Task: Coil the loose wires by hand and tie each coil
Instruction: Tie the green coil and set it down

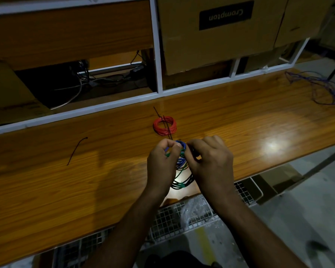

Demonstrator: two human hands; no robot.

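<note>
At frame centre, the left hand [161, 161] and right hand [211, 161] both pinched the top of a glossy blue, green and black wire coil [181, 171], which hung between them above the bench [66, 180], a varnished wood-grain surface. A tied red coil [164, 126] lay just beyond, a loose black tie [76, 150] at left, tangled purple wire [321, 88] upper right, and a cardboard box [220, 31] on the white-framed shelving.

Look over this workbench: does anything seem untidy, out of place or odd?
Yes. A tangle of purple wire sprawls uncoiled at the bench's far right, unlike the neat red coil. A lone black tie lies apart on the left. Both hands hold a multicoloured coil.
</note>
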